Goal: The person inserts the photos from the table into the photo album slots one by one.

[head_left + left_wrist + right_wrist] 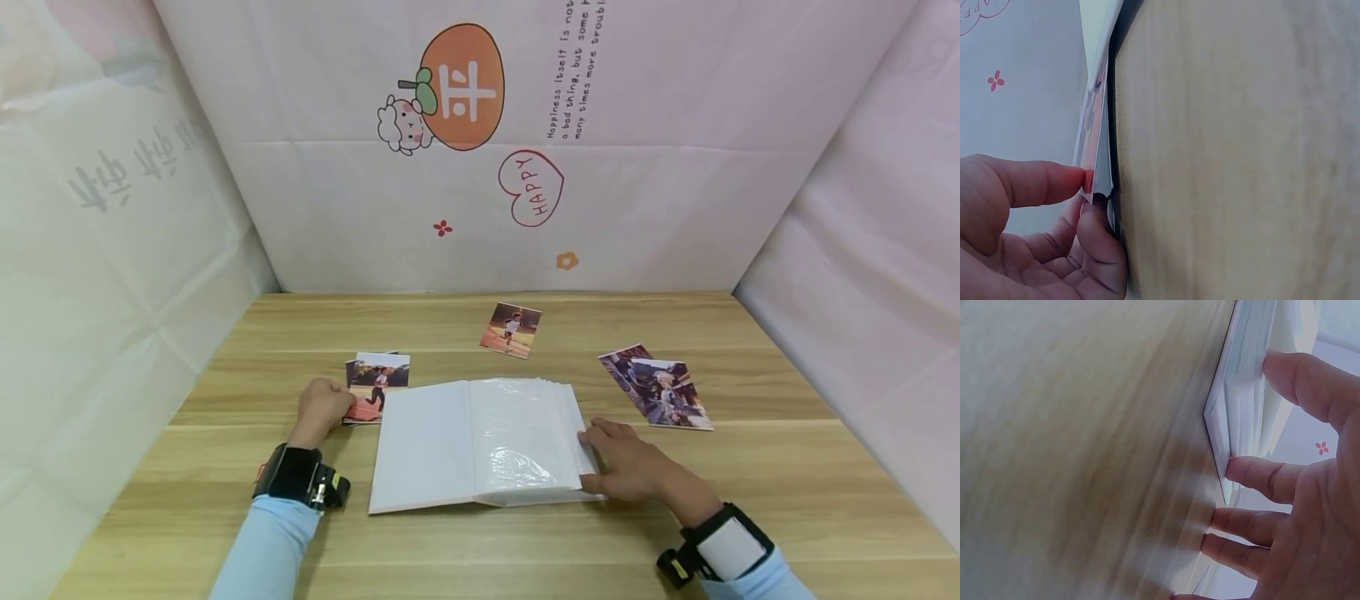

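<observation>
A: What is the left hand (pixel 321 408) doing?

B: It is pinching a small stack of photos (pixel 377 386). The thumb is pressing on top and a finger is curling under the edge. The stack is lying on the wooden table (pixel 480 533), just beside the left side of the photo album (pixel 480 442).

A: And the right hand (pixel 628 468)?

B: It is resting on the right edge of the album. The fingers (pixel 1260 481) are lying mostly straight against the thick pile of pages, and the thumb is sitting on top. It is touching, not grabbing.

A: Where is the album?

B: It is lying open in the middle of the table, between the two hands.

A: Any other pictures?

B: One photo of a runner (pixel 511 329) is lying behind the album. Two more photos (pixel 655 387) are lying to the right, overlapping.
</observation>
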### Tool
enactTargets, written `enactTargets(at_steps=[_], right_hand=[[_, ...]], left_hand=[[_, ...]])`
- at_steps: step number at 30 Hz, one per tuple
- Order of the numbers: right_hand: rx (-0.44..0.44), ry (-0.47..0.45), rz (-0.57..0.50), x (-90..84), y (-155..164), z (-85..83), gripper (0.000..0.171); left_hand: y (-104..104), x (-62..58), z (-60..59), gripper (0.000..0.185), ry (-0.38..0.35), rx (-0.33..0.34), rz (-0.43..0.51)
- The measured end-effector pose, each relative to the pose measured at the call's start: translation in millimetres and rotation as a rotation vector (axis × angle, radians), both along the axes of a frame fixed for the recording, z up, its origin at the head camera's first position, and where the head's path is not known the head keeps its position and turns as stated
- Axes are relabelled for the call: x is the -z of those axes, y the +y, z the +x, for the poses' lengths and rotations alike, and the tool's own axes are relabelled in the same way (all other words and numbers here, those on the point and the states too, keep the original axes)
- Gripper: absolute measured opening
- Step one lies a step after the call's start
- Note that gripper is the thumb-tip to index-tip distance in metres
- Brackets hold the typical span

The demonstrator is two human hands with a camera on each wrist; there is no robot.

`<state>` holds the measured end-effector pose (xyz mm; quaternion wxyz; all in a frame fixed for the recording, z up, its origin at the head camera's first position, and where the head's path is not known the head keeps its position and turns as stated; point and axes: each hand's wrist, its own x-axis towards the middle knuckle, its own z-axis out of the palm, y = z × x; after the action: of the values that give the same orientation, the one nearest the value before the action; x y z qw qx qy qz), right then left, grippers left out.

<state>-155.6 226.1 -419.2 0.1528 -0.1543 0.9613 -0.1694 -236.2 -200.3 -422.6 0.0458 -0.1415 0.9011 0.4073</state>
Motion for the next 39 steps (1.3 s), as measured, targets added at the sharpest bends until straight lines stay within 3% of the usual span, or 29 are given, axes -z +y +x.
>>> enactTargets(at_steps=[9, 17, 24, 28, 39], right_hand=[[-0.007, 0.017, 0.004, 1.8, 1, -0.2, 0.065], [-0.005, 0.013, 0.001, 2.1, 1, -0.8, 0.066], [-0.002, 0.001, 0.000, 2.8, 2, -0.4, 0.067], [0.000, -0.002, -0.022, 2.8, 2, -0.3, 0.067], [0.012, -0.025, -0.032, 2.3, 2, 1.2, 0.072]], left_hand=[[-3, 3.6, -2.6, 0.010, -0.012, -0.023, 0.032], [-7, -2.1, -3.1, 0.019, -0.010, -0.039, 0.112], [-5, -18.9, 2.3, 0.023, 0.068, -0.010, -0.001], [-5, -24.7, 2.0, 0.024, 0.090, -0.029, -0.030], [-11, -27.8, -2.7, 0.026, 0.104, -0.064, 0.006]])
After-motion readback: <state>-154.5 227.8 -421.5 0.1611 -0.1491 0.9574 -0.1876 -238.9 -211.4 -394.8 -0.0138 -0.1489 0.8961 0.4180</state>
